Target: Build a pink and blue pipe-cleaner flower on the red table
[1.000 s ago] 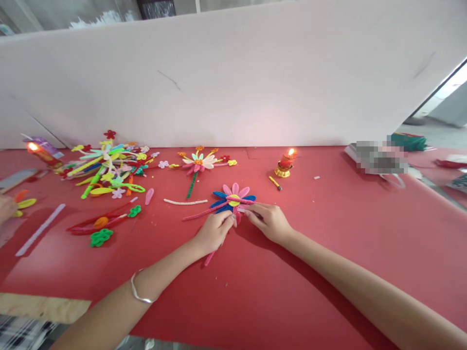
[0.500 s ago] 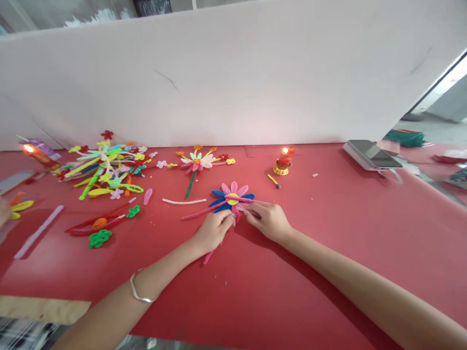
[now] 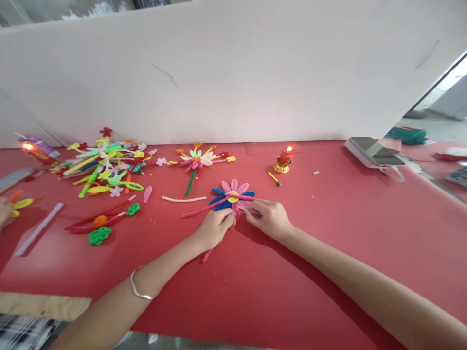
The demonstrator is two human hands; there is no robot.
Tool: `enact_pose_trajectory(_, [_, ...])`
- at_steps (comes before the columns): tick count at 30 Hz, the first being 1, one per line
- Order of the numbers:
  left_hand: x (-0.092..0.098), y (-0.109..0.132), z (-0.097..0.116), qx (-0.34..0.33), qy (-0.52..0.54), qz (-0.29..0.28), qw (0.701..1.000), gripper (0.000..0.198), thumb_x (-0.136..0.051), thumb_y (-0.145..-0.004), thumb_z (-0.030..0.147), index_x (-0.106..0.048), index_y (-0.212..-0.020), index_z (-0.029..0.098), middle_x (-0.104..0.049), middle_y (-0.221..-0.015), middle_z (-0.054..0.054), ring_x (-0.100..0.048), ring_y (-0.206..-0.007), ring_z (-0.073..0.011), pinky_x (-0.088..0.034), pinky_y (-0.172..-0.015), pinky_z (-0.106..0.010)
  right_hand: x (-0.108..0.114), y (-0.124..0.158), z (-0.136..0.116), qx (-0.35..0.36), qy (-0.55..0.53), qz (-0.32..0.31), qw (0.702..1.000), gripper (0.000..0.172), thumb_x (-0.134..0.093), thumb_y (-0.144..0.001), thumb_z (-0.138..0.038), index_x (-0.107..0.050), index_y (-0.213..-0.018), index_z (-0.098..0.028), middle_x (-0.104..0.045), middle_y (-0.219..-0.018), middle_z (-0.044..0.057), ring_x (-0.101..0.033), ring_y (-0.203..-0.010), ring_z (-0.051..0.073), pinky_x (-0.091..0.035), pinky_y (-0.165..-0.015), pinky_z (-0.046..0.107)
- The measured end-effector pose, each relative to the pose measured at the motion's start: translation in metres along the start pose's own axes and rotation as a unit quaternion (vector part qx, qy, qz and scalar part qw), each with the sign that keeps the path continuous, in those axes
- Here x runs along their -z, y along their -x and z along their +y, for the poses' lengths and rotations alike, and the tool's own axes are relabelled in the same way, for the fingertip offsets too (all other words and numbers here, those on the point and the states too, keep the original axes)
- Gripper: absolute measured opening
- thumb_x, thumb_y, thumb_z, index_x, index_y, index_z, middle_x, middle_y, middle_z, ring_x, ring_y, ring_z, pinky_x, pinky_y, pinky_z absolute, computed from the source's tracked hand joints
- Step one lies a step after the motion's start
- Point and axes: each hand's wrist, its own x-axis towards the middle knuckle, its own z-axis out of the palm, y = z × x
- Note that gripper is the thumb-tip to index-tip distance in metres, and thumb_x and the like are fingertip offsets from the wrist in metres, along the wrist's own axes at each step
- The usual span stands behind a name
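A pipe-cleaner flower (image 3: 233, 186) with pink and blue petals and a yellow centre lies in front of me. Dark pink pipe cleaners (image 3: 197, 212) cross over it, one reaching out to the left and another sticking out below my left hand. At the flower's lower edge, my left hand (image 3: 214, 228) is closed in a pinch on a dark pink pipe cleaner. My right hand (image 3: 269, 218) pinches the light pink petal on the lower right side, its fingertips partly covering it. A white pipe cleaner (image 3: 184, 199) lies to the left.
Behind stand a finished-looking flower (image 3: 197, 159) and a lit red candle (image 3: 286, 156), with a yellow pencil stub (image 3: 274, 178) close by. A pile of pipe-cleaner pieces (image 3: 105, 165) and another lit candle (image 3: 38, 153) are left. Another person's hand (image 3: 4, 210) shows at the left edge. A phone (image 3: 374, 151) lies right.
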Motion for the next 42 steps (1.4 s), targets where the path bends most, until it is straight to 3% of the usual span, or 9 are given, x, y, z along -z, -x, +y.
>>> enact_pose_trajectory(22, [0.0009,0.0010,0.0011,-0.012,0.006,-0.016,1.000,0.028,-0.036,-0.087,0.033,-0.050,-0.069,0.018,-0.038,-0.042,0.007,-0.037,-0.038,-0.0086,-0.025,-0.044,-0.020,-0.0017,0.0033,0.0038,0.059,0.048,0.035,0.996,0.023,-0.046,-0.076,-0.017,-0.045,-0.053,-0.018,-0.045,-0.050,-0.002,-0.035,-0.047,0.007,-0.021,-0.046,0.022])
enact_pose_trajectory(34, [0.0002,0.0005,-0.0012,-0.024,-0.014,-0.018,0.999,0.028,-0.036,-0.087,0.033,-0.048,-0.067,0.017,-0.034,-0.045,0.007,-0.033,-0.041,-0.0080,-0.023,-0.046,-0.021,0.0001,0.0031,0.0016,0.066,0.080,0.043,0.994,0.027,-0.045,-0.078,-0.018,-0.046,-0.051,-0.018,-0.047,-0.048,-0.002,-0.035,-0.047,0.008,-0.020,-0.046,0.023])
enact_pose_trajectory(42, [0.0011,0.0002,-0.0033,-0.044,-0.048,-0.025,0.998,0.031,-0.035,-0.087,0.033,-0.049,-0.066,0.017,-0.040,-0.052,0.004,-0.036,-0.049,-0.0090,-0.025,-0.049,-0.022,0.0004,0.0025,0.0022,0.052,0.095,0.040,0.993,0.027,-0.046,-0.077,-0.019,-0.045,-0.051,-0.018,-0.046,-0.047,-0.002,-0.035,-0.044,0.007,-0.018,-0.045,0.023])
